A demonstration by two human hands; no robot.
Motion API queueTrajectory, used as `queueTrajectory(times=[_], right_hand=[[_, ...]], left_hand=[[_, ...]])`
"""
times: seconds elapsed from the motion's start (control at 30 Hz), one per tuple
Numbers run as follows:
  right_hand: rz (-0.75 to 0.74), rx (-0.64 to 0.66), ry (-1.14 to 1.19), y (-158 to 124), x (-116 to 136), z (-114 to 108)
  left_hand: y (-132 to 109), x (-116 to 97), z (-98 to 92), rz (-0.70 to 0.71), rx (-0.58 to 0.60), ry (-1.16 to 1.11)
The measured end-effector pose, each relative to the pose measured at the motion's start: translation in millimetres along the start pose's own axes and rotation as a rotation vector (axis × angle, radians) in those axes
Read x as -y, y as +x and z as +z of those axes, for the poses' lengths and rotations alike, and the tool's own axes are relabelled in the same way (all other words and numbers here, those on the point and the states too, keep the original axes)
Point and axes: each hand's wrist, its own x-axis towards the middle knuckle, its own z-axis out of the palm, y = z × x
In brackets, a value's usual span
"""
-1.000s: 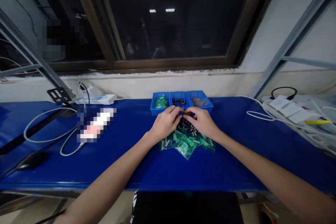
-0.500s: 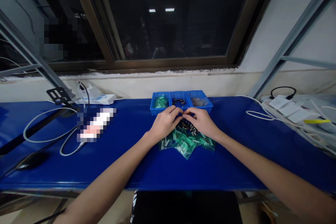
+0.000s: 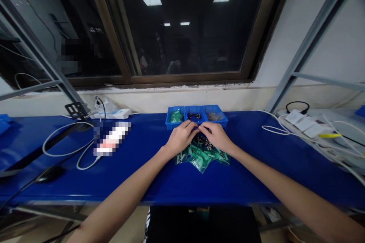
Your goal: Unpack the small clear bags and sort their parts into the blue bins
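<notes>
My left hand (image 3: 182, 136) and my right hand (image 3: 216, 136) meet fingertip to fingertip, both closed in a pinch. Whatever is between the fingers is too small and too hidden to name. Beneath them lies a heap of small black and silver parts (image 3: 204, 143). Green-tinted plastic bags (image 3: 200, 159) with small pieces inside are spread on the near side of the heap. Just beyond the hands stand three joined blue bins (image 3: 171, 125). Green packets (image 3: 176, 115) fill the left one, dark small parts (image 3: 194, 115) lie in the middle one, and clear packets (image 3: 214, 116) in the right one.
On the blue tabletop (image 3: 137, 182) to the left are a blurred-out device (image 3: 114, 138) with a white cable (image 3: 85, 168), a black mouse (image 3: 49, 174) and a white power strip (image 3: 118, 114). White boxes (image 3: 303, 123) and loose cables lie at the right. A window (image 3: 188, 45) rises behind.
The camera view has tilted up and shifted slightly, so the scene sits lower. Both hands stay pinched together over the heap, with only slight finger movement.
</notes>
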Motion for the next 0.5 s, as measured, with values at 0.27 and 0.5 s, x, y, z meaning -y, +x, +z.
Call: queueTrajectory(times=[0.27,0.5], right_hand=[[-0.051,0.01,-0.02,-1.2,1.0,0.2],[0.01,0.029,0.053,-0.6,3.5,-1.7]], left_hand=[[-0.5,1.4,4.2,-0.046,-0.006,-0.023],[-1.5,3.7,6.2,-0.057,-0.004,-0.018]])
